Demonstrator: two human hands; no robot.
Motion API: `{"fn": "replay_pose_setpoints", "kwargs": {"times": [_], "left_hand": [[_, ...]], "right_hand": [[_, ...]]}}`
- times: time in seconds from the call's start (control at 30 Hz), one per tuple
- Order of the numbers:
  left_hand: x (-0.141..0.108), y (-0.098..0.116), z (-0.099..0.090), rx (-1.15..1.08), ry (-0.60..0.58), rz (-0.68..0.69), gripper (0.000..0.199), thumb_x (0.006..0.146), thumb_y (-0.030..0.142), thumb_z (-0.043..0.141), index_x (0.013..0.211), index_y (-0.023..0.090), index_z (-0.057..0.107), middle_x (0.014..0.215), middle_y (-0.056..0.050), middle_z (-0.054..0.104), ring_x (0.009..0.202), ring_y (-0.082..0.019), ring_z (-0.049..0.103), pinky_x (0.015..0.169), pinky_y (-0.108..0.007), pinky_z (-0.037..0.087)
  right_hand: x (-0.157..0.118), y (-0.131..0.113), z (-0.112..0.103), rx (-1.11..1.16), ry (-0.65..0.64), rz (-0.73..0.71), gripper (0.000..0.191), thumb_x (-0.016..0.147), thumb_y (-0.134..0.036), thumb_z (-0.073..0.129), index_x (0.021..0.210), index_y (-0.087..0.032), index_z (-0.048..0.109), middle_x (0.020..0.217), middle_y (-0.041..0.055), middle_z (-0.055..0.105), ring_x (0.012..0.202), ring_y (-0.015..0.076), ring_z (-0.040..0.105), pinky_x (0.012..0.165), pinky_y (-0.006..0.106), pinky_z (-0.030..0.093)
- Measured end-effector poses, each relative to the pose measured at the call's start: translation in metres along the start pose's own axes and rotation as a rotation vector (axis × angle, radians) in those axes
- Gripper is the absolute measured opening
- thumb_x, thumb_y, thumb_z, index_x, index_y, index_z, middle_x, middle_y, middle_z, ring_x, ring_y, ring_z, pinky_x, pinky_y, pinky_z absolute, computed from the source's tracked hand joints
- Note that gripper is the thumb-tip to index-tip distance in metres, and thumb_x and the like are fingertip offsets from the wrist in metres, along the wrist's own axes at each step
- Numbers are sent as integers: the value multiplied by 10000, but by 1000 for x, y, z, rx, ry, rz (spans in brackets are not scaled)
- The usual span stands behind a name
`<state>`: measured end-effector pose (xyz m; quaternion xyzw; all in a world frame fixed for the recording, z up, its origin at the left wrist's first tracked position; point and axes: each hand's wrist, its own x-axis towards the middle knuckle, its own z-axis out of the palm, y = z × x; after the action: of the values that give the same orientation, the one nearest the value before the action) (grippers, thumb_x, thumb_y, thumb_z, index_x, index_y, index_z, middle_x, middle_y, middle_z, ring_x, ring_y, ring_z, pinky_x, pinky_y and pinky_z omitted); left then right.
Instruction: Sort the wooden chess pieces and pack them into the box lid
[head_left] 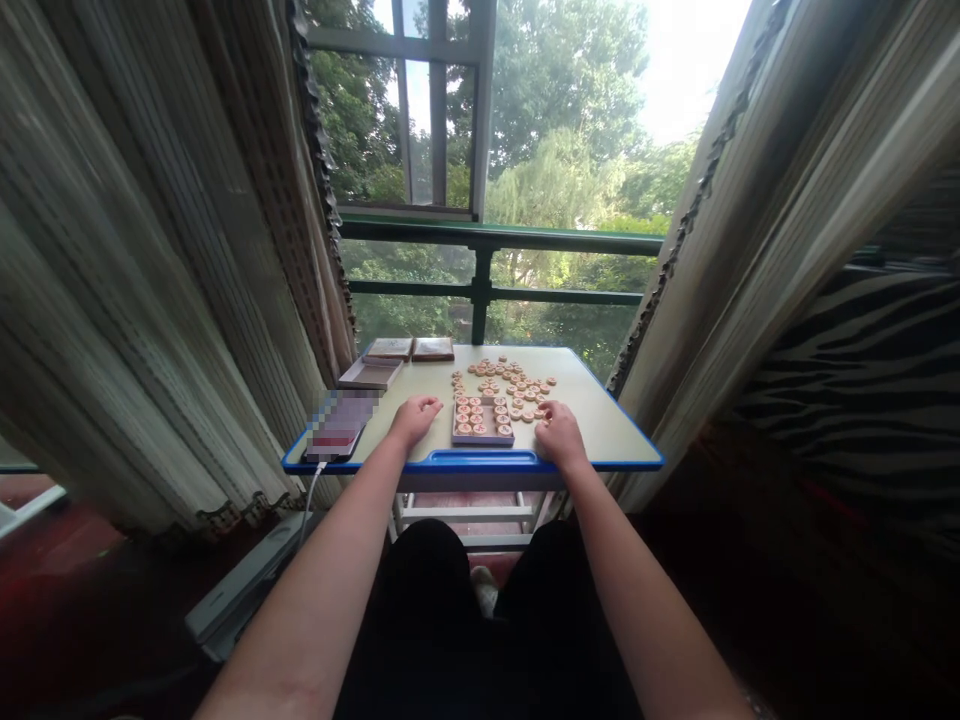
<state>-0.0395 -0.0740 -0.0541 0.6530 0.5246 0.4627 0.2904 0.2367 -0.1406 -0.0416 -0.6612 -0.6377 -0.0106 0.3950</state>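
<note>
A shallow box (484, 440) near the table's front edge holds round wooden Chinese chess pieces (475, 415) in rows, with a gap in its middle. My left hand (414, 421) rests on the table left of the box, apart from it. Its fingers are loosely curled, and nothing shows between them. Right of the box, my right hand (561, 436) has its fingers bent down and closed at a Chinese chess piece (541, 413), which they partly hide. Many more loose pieces (517, 378) lie scattered behind and to the right of the box.
The small table (600, 420) has a blue rim. An open box lid (371, 374) and two flat cases (433, 348) sit at its back left. A phone (341, 420) with a white cable (307, 500) lies at the left edge. Curtains (187, 250) hang on both sides.
</note>
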Motion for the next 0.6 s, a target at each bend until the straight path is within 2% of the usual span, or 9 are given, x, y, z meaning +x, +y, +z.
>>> {"fn": "replay_pose_setpoints", "kwargs": {"times": [0.1, 0.23, 0.37, 0.47, 0.6], "left_hand": [[1, 0, 0, -18, 6, -13, 347, 677, 446, 542, 789, 147, 679, 1012, -118, 669, 952, -234, 597, 869, -321, 424], [2, 0, 0, -37, -11, -29, 351, 672, 458, 544, 782, 153, 679, 962, -111, 685, 924, -245, 606, 843, -322, 434], [1, 1, -1, -38, -13, -45, 356, 672, 463, 545, 797, 157, 680, 923, -99, 695, 913, -242, 611, 822, -309, 440], [1, 1, -2, -31, -15, -51, 352, 674, 461, 543, 790, 159, 683, 874, -90, 702, 893, -242, 616, 803, -306, 447], [-1, 4, -3, -38, -19, -65, 367, 666, 474, 549, 796, 160, 686, 835, -80, 705, 883, -236, 616, 786, -296, 450]], "right_hand": [[0, 0, 1, -19, -12, 4, 357, 622, -82, 424, 928, -150, 594, 857, 77, 566, 820, 203, 511, 804, 312, 410], [-1, -1, 0, -53, -31, -1, 339, 636, -96, 458, 923, -161, 626, 884, 90, 571, 852, 220, 495, 839, 341, 393], [-3, -7, 0, -97, -108, -93, 311, 693, -177, 524, 974, -201, 655, 997, 90, 579, 952, 247, 453, 896, 369, 354], [-3, -11, 0, -116, -167, -163, 287, 726, -159, 515, 957, -229, 670, 1025, 69, 594, 996, 238, 437, 901, 365, 343], [-1, -12, 2, -100, -179, -182, 268, 751, -142, 500, 928, -240, 677, 1027, 62, 604, 994, 220, 446, 898, 363, 340]]}}
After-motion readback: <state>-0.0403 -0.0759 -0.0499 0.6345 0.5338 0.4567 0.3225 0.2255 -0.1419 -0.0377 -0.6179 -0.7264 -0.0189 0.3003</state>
